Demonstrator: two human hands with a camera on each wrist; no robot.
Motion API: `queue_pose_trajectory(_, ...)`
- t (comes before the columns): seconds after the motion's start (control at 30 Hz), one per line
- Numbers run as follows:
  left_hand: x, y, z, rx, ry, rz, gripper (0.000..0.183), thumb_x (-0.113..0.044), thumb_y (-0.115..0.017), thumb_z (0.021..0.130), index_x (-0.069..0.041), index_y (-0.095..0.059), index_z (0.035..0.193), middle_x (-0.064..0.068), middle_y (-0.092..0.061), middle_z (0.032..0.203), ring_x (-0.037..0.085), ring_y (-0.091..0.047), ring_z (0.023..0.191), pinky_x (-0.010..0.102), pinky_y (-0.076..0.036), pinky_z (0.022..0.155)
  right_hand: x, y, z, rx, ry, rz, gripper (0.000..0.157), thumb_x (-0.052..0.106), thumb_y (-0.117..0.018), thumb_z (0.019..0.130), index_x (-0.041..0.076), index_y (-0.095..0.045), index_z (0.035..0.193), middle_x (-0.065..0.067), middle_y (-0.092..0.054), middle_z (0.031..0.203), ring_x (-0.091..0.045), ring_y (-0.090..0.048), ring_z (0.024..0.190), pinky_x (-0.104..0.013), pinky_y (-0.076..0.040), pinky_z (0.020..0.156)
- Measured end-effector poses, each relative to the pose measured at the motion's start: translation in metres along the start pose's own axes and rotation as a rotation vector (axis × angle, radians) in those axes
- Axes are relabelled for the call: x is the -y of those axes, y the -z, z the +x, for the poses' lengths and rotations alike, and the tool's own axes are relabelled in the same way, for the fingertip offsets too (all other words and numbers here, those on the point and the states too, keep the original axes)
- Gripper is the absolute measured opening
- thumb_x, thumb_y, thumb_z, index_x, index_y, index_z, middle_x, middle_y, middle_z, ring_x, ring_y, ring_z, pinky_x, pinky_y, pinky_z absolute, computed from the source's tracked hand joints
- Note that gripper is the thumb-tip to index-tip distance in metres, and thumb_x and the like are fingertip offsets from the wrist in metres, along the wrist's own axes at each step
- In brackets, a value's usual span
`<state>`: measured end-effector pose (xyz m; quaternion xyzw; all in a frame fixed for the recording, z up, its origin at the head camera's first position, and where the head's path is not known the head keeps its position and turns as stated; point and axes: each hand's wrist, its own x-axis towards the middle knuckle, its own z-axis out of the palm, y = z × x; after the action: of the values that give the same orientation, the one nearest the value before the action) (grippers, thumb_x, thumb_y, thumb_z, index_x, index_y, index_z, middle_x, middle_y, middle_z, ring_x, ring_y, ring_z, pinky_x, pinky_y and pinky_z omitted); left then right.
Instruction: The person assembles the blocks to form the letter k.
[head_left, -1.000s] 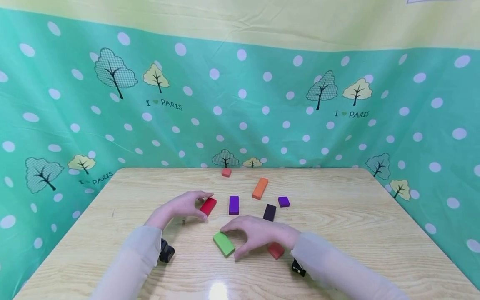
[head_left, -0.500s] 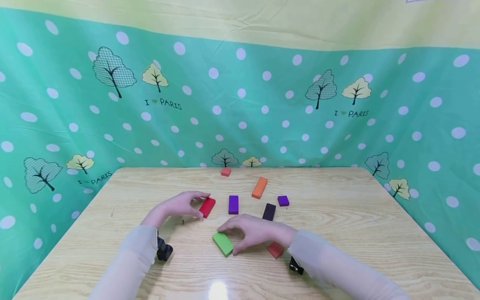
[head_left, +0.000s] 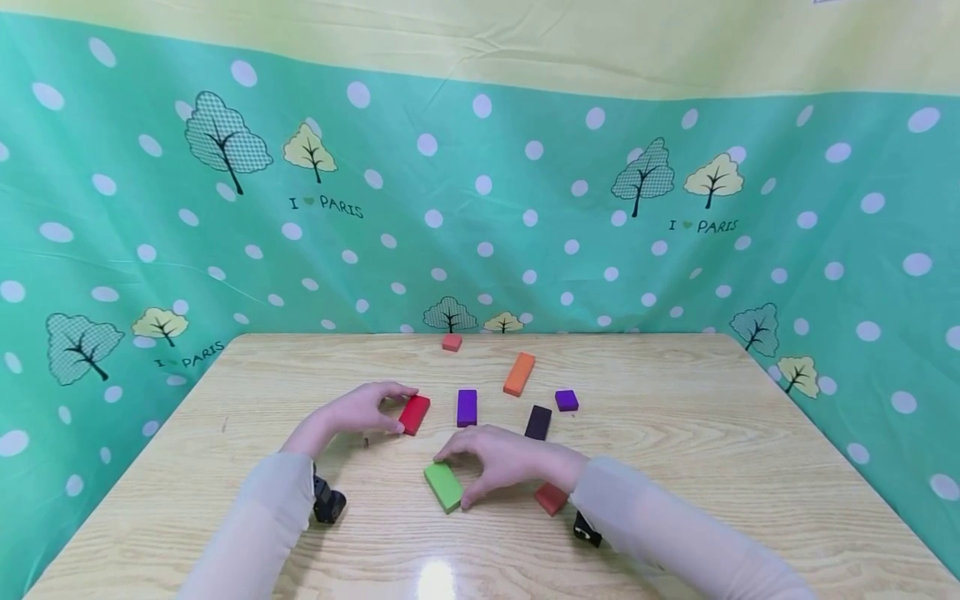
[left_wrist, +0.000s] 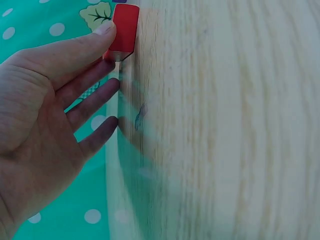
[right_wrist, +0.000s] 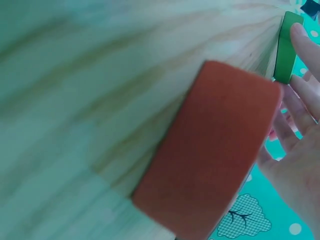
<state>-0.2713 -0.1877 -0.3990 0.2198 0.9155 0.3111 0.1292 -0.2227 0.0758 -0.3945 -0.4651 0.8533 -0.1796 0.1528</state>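
In the head view my left hand pinches the left part of a red block, index finger behind it and thumb at its near end. The left wrist view shows the thumb against the red block, the other fingers spread apart. My right hand holds a green block, its index fingertip at the far end and its thumb at the near right edge. Thumb and finger also meet the green block in the right wrist view. Both blocks lie at table level.
A purple block lies between the hands, farther back. Beyond the right hand are a black block, a small purple block, an orange block and a small coral block. Under the right wrist sits a reddish block.
My right hand has moved slightly left, its thumb now up against the green block, which has shifted a little. The left hand has slid slightly left along the red block.
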Motion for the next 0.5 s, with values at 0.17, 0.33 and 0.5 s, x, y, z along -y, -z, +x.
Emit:
queue_pose_trajectory(0.17,0.0002,-0.0014,0.0001,-0.018,-0.003,-0.008,0.061,-0.021,-0.074,0.074,-0.005,-0.051,0.128,0.014,-0.054,0.124,0.033,-0.046,0.118,0.051,-0.034,0.100,0.0018,-0.0005,0.0027,-0.017,-0.005,-0.024,0.063,0.042,-0.075,0.070,0.023,-0.053,0.125,0.012,-0.054,0.121,-0.004,-0.047,0.113,-0.023,-0.037,0.100)
queue_pose_trajectory(0.33,0.0022,-0.0031,0.0005,-0.031,-0.016,-0.026,0.061,-0.021,-0.075,0.073,-0.004,-0.051,0.127,0.014,-0.054,0.125,0.033,-0.046,0.118,0.050,-0.033,0.101,0.0039,-0.0018,0.0059,-0.042,-0.012,-0.028,0.063,0.041,-0.077,0.067,0.023,-0.055,0.124,0.011,-0.054,0.120,-0.005,-0.047,0.113,-0.023,-0.037,0.100)
queue_pose_trajectory(0.5,0.0035,-0.0049,0.0006,-0.043,-0.010,-0.023,0.062,-0.025,-0.076,0.072,-0.007,-0.052,0.127,0.013,-0.053,0.125,0.032,-0.046,0.118,0.050,-0.034,0.101,0.0055,-0.0040,0.0097,-0.062,-0.013,-0.044,0.065,0.043,-0.077,0.065,0.022,-0.055,0.123,0.010,-0.054,0.120,-0.006,-0.048,0.113,-0.024,-0.037,0.100)
